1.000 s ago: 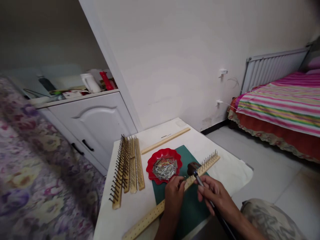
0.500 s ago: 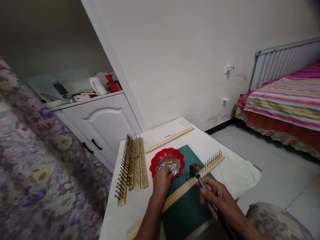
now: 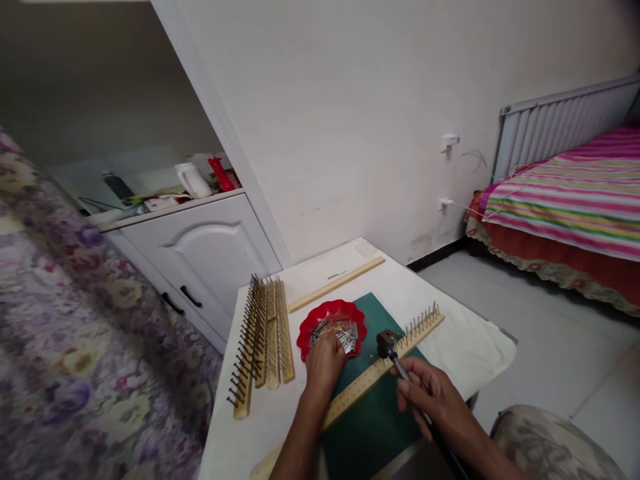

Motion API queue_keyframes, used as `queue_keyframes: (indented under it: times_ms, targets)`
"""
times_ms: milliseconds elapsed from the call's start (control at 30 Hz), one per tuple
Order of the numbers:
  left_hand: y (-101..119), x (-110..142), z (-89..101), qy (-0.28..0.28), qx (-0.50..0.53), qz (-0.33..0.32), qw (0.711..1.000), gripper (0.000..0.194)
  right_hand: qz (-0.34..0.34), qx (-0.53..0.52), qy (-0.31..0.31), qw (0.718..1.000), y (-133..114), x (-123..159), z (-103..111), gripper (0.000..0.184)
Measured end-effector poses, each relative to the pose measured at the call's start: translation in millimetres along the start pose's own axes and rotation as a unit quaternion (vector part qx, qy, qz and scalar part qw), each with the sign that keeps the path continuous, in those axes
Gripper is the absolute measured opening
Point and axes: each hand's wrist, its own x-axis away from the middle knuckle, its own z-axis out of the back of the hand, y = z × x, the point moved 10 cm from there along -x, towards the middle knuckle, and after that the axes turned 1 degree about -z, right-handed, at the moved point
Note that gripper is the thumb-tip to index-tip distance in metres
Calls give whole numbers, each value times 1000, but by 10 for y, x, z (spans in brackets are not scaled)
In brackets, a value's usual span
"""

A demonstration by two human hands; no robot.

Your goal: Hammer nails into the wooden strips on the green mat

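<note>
My left hand [image 3: 325, 363] reaches into the red scalloped dish [image 3: 306, 327], its fingers bent down among the silver nails [image 3: 345, 330]. Whether a nail is between the fingertips is hidden. My right hand [image 3: 427, 390] is wrapped around the handle of a hammer [image 3: 399, 363], whose dark head is just above a long wooden strip [image 3: 355, 393]. That strip lies diagonally over a green mat [image 3: 373, 427]. Upright nails stand along its far right part, while rows of small holes or marks run along the nearer part.
Nail-studded wooden strips [image 3: 273, 347] lie side by side at the table's left. A bare strip [image 3: 340, 283] and a couple of loose nails [image 3: 336, 274] lie toward the back. Beyond are a white cabinet [image 3: 210, 260], a floral curtain [image 3: 100, 347] and a bed [image 3: 575, 207].
My left hand has moved from the wooden strip up and left into the red dish, then stayed there. The right hand keeps holding the hammer over the strip. The view has shifted slightly.
</note>
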Motion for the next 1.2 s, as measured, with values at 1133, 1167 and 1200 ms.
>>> queue_keyframes:
  times_ms: [1133, 1167, 1200]
  targets:
    - [838, 890, 289, 2, 423, -103, 900, 9, 46, -76, 77, 993, -9, -37, 221, 30]
    - [801, 888, 233, -9, 480, -63, 875, 9, 43, -88, 70, 993, -13, -39, 212, 32]
    - [774, 891, 170, -18, 533, -26, 846, 11, 40, -99, 62, 992, -19, -42, 200, 32]
